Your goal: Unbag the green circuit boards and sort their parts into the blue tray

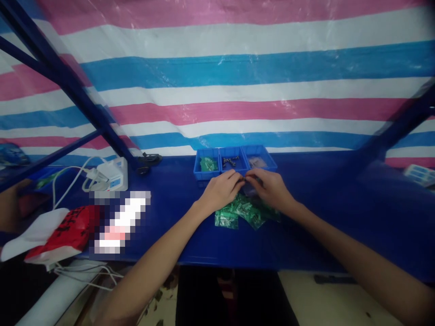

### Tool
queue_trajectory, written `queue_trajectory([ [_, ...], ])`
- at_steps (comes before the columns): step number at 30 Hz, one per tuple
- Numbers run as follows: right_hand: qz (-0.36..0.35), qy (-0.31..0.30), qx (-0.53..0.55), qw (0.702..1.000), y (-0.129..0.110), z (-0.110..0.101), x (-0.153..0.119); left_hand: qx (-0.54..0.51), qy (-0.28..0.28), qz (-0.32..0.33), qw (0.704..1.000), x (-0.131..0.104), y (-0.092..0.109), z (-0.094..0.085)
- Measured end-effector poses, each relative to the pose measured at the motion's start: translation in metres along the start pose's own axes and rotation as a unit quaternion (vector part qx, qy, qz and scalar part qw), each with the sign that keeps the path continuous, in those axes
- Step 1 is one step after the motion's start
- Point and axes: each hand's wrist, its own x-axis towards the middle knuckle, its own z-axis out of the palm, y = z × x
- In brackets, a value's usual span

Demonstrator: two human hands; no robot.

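Observation:
My left hand (223,188) and my right hand (268,187) meet fingertip to fingertip in front of the blue bins. Both are closed in a pinch around something small and dark between them, too small to name. Below them lies a pile of small green plastic bags (243,208), seemingly with small metal pieces inside. Just beyond my hands stand three joined blue bins. In the left bin (197,168) are green bags, in the middle bin (222,167) loose small metal parts (231,161), and in the right bin (270,162) pale clear packets (257,162).
On the left stand a white power strip (117,174) with plugged cables, a red and white bag (76,231) and a dark object (149,158). Blue metal posts (73,90) frame the blue table (333,203). Another person's arm (12,206) shows at far left. Striped sheeting (238,68) hangs behind.

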Motion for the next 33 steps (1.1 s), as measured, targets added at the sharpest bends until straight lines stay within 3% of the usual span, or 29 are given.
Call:
queue_trajectory([
  [10,-0.023,-0.014,-0.017,0.999,0.004,0.002,-0.001,-0.075,0.013,-0.022,0.997,0.001,-0.002,0.004],
  [15,-0.051,-0.007,-0.047,0.998,0.005,0.003,0.003,-0.095,0.064,-0.049,0.992,0.001,-0.003,0.006],
  [20,-0.072,-0.016,-0.154,0.985,0.008,0.004,0.023,-0.074,0.099,-0.056,0.991,0.001,-0.007,0.008],
  [27,-0.081,-0.02,-0.223,0.971,0.024,0.021,0.059,-0.022,0.097,-0.099,0.99,-0.002,-0.014,0.004],
  [33,-0.107,-0.014,-0.203,0.973,0.021,0.011,0.027,0.02,0.079,-0.094,0.992,0.005,-0.008,-0.008],
])
